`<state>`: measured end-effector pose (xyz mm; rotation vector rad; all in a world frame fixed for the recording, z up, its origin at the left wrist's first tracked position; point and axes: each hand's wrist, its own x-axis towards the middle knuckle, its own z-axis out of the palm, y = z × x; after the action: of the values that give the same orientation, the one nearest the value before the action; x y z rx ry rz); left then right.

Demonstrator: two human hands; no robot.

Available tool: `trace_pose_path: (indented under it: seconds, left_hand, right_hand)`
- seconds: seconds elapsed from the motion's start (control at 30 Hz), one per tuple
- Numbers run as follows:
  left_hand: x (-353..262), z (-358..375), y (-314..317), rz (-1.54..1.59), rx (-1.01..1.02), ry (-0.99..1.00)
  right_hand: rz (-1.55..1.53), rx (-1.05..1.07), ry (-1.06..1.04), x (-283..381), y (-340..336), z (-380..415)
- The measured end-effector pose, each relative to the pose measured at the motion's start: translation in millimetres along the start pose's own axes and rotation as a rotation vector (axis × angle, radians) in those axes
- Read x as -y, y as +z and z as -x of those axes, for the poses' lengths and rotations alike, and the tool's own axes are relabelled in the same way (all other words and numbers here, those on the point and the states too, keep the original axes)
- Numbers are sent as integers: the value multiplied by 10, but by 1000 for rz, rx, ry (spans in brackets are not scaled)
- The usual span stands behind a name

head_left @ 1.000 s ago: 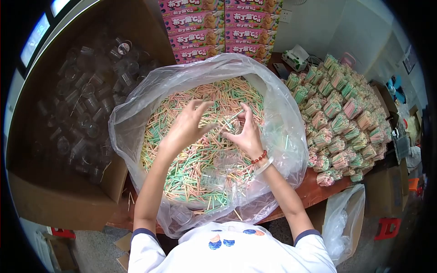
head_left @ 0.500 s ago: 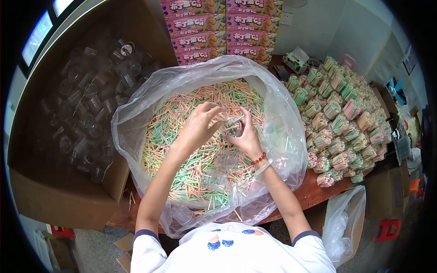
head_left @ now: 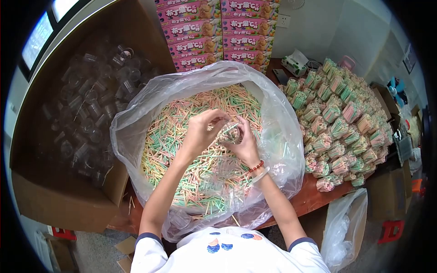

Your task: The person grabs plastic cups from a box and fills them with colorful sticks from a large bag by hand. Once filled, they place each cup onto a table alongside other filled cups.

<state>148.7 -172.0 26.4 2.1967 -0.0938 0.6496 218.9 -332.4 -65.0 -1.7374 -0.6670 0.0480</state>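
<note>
My right hand (head_left: 246, 144) is wrapped around a clear plastic cup (head_left: 230, 133) with pastel sticks inside, its mouth tilted toward me. Close to the rim on the left, my left hand (head_left: 203, 131) has its fingers curled and thumb drawn in; what they hold, if anything, is hidden. Both hands are above a large clear plastic bag (head_left: 280, 132) spread open on the table. Loose pink, yellow and green sticks (head_left: 170, 157) fill the bag. Several more clear cups (head_left: 223, 175) lie on the sticks in front of my right hand.
To the left, a cardboard box (head_left: 54, 193) holds many clear plastic cups (head_left: 91, 98). A tall pile of bundled sticks (head_left: 339, 127) stands on the reddish table (head_left: 296, 200) at right. Pink printed boxes (head_left: 195, 31) are stacked behind the bag. A tissue pack (head_left: 296, 61) sits at the back.
My left hand has come closer to the cup, and its fingers have curled in. The cup has turned so more of the sticks in it show. The view has shifted slightly.
</note>
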Motion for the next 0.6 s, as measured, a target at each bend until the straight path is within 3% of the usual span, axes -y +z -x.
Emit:
trace_pose_path:
  seconds: [0.13,0.3,0.33,0.4,0.47,0.53,0.6]
  left_hand:
    - [-103,65,24,24,59,-50]
    - [36,166,200,-80,209,76]
    - [61,154,223,-97,141,133]
    - [1,69,218,-42,12,37]
    - [21,-57,242,-114,34,14]
    - [141,-127,295,-45,229,2]
    - [146,-141,282,-146,219,71]
  right_hand:
    - [-37,-19,-68,-185,59,-28]
    - [-118,-13,-39,-194,74,-16]
    - [-117,-17,-38,-182,66,-6]
    - [-138,35,67,-110,27,10]
    - [-96,55,71,-43,-5,-8]
    - [-158,16,-9,-156,46,-14]
    - [-298,30,-9,-189,59,-16]
